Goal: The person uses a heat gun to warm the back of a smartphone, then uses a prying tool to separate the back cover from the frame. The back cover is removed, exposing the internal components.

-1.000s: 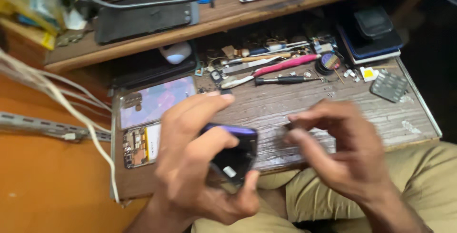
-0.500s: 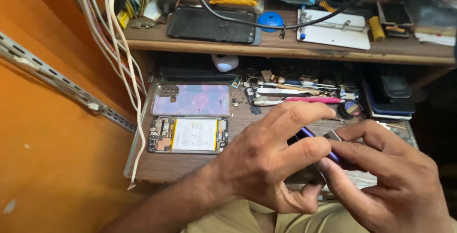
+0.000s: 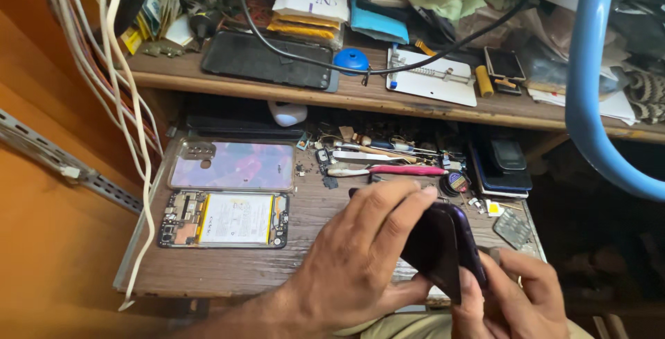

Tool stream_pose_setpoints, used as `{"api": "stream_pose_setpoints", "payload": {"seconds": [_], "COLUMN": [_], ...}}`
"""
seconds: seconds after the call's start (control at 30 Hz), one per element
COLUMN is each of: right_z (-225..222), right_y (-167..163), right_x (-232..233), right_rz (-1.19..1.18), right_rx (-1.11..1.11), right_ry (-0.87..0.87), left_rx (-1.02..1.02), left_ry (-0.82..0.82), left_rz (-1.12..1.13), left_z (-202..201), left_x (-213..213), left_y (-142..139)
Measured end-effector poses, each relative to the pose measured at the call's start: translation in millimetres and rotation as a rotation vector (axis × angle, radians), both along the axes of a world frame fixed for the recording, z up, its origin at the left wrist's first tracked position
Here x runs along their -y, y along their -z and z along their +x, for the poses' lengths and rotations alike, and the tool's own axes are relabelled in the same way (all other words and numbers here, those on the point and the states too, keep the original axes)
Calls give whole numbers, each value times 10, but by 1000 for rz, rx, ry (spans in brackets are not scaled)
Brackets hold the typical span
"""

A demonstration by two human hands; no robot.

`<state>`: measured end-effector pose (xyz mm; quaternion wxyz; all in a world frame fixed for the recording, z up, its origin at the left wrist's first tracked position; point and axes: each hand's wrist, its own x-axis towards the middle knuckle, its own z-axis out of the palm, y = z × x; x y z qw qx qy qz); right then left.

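Head view, only one. Left hand point(image 3: 360, 263) wraps over a dark purple phone point(image 3: 443, 245), fingers curled across its top edge, thumb under, clamped on it. Phone is tilted on edge, held above the front right of the wooden work tray point(image 3: 228, 270). Right hand point(image 3: 516, 297) comes in from the lower right, fingertips pinched against the phone's lower edge, clamped on it too; what's under the fingertips, cannot tell.

On the tray, left: opened phone point(image 3: 225, 220) lying flat, white battery showing, circuit boards at both ends. Just behind it a clear back cover point(image 3: 232, 166) with a pinkish-purple sheen, flat. Middle back: pink-handled tool point(image 3: 405, 170) among small screws and scrap parts, white-handled tool just beside it. Right back: stack of dark phones point(image 3: 502, 166). Small yellow card point(image 3: 494, 208) near the stack.

Upper shelf point(image 3: 291, 88): black phone point(image 3: 267, 60) face down, black cable across it. Blue round cap point(image 3: 352, 60) beside it. White rectangular jig plate point(image 3: 433, 79) with a yellow cylinder next to it. White flat package point(image 3: 312, 3) with blue lettering atop yellow packs, back of shelf. White cables point(image 3: 125, 103) hang down the left orange wall. Blue curved tube point(image 3: 599, 90) at right.
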<state>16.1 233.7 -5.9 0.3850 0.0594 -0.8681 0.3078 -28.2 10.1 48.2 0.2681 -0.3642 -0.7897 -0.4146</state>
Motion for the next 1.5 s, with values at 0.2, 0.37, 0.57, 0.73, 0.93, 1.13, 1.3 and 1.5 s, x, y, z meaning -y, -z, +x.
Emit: {"api": "stream_pose_setpoints", "payload": {"seconds": [0.2, 0.37, 0.57, 0.73, 0.93, 1.13, 1.3, 1.5], "right_z": [105, 153, 175, 215, 112, -28, 21, 54], "right_y": [351, 364, 319, 266, 39, -98, -1, 49], "right_x": [-207, -258, -242, -129, -80, -157, -60, 113], "right_rz": [2, -60, 20, -127, -354, -199, -346, -84], "right_rx": [45, 54, 73, 114, 169, 306, 154, -27], "right_ry": [-5, -75, -33, -12, -209, -169, -129, -81], "left_rx": [-101, -165, -113, -117, -183, -153, 261, 931], "left_ry": [13, 26, 131, 171, 187, 240, 99, 293], "left_rz": [-44, 3, 15, 46, -62, -233, 141, 792], "left_z": [25, -5, -44, -41, -120, -109, 22, 106], "left_x": [0, -95, -151, -154, -118, -172, -88, -255], "left_y": [176, 224, 323, 365, 398, 393, 174, 112]}}
